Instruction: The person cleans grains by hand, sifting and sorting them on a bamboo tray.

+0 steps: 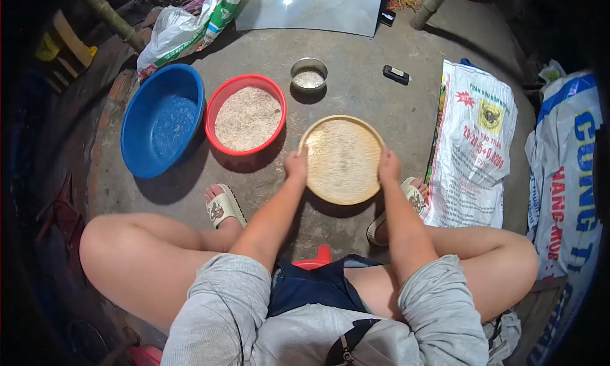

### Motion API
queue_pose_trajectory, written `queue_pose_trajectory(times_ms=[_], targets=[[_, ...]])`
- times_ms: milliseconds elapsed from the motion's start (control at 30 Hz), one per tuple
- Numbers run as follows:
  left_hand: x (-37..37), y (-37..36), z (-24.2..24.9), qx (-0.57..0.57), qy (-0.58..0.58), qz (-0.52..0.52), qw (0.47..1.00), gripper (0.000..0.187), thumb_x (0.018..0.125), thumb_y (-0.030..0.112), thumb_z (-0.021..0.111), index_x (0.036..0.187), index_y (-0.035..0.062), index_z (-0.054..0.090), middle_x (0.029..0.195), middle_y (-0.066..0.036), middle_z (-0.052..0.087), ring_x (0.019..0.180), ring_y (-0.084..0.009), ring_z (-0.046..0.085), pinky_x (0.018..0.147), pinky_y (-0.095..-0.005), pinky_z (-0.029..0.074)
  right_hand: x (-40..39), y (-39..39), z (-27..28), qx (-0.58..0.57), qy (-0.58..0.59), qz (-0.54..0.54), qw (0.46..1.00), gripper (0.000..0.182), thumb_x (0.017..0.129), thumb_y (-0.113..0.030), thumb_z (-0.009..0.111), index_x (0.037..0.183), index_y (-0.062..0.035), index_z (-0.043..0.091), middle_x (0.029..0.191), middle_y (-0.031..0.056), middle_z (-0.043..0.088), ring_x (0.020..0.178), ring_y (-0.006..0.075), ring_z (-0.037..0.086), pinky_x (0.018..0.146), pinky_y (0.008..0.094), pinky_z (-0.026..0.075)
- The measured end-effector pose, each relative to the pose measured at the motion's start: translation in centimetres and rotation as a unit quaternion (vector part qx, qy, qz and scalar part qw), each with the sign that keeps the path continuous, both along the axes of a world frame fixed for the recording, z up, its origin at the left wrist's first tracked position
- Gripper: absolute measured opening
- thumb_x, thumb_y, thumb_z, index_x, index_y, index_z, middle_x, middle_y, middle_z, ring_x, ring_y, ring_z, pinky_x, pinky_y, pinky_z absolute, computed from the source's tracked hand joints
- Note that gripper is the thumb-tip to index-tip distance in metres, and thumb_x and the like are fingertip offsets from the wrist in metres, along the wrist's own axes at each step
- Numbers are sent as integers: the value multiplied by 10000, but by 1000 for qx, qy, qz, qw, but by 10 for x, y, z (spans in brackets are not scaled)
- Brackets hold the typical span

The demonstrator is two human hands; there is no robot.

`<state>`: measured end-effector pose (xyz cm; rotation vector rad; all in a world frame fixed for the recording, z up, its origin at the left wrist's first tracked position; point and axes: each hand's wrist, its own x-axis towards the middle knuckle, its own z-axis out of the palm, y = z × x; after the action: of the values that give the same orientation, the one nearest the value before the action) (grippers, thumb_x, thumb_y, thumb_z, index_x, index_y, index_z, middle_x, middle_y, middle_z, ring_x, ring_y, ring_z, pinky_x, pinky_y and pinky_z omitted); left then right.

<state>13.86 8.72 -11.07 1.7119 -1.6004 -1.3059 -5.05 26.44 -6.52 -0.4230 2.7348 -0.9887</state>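
A round woven winnowing tray (343, 159) is held out in front of me above the floor, with pale grain-like material spread over it. My left hand (295, 165) grips its left rim, and my right hand (389, 165) grips the right rim. To the left of the tray stands a red basin (211, 137) filled with pale, husk-like grain (248, 118). Behind the tray sits a small metal bowl (309, 66) with some whitish grain inside. The fingers under the tray are mostly hidden.
A large blue basin (162, 121) stands at far left. A printed white sack (473, 143) lies flat at right, beside another upright sack (565, 169). A small black device (396, 75) and a grey sheet (311, 7) lie farther back. My sandalled feet (223, 207) flank the tray.
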Motion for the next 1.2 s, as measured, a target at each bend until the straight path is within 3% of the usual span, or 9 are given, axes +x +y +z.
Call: queue_pose_trajectory(times_ms=[267,433,500,600,700,733,800,933,1200], targets=[[42,-41,5,35,90,24,995,455,781,439,638,741,-14,635,666,-158,634,564,-247,592,567,-399,456,34,-42,-10,7,73,59,996,432,910,-412,385,844,-19,553,802,261,588,769,458,546,680,511,422],[32,-28,-4,0,-86,7,996,468,793,464,597,771,-3,615,721,-211,612,712,-343,604,671,-438,450,26,-27,-22,-58,50,54,996,455,895,-423,419,815,0,565,808,256,585,769,443,548,669,488,425],[0,0,-11,18,-34,-30,999,479,802,476,586,770,-2,596,714,-211,594,702,-350,587,670,-433,443,-4,0,-23,-22,30,-1,999,436,891,-416,425,801,-13,567,801,248,589,746,440,551,645,496,424],[-24,20,9,-4,-6,-50,999,466,787,472,626,685,18,590,617,-108,557,599,-188,483,614,-385,423,-16,8,-11,35,47,-45,997,424,891,-420,427,843,-25,573,808,243,592,747,442,550,646,500,419],[-5,-6,-11,-16,61,-20,998,472,809,458,597,690,2,562,650,-167,571,591,-265,522,602,-417,419,5,-12,-14,-5,101,-34,994,394,902,-407,406,898,-48,568,812,231,596,777,438,557,674,500,429],[11,-17,4,-93,-75,-50,992,453,821,454,574,735,9,588,690,-201,596,626,-334,569,620,-440,434,18,-25,-21,-31,120,-33,992,385,905,-399,400,902,-51,566,821,230,595,793,436,558,685,497,431],[39,-36,40,-63,-160,-56,983,480,857,490,470,811,37,622,765,-218,619,751,-375,614,679,-457,461,46,-52,-5,91,8,1,996,364,903,-388,404,922,-64,570,862,229,594,830,430,557,704,500,428],[31,-31,36,-102,-238,-92,961,487,857,479,451,879,22,619,790,-235,620,746,-399,608,674,-471,485,31,-45,-14,40,1,2,999,434,903,-422,373,885,-30,560,884,255,586,838,445,543,727,509,410],[-19,10,35,-83,-130,-158,975,448,882,439,427,915,25,596,800,-250,611,767,-415,596,693,-490,459,-27,-2,-8,111,111,-15,987,419,917,-425,354,875,-53,543,806,239,608,758,429,583,655,515,444]])
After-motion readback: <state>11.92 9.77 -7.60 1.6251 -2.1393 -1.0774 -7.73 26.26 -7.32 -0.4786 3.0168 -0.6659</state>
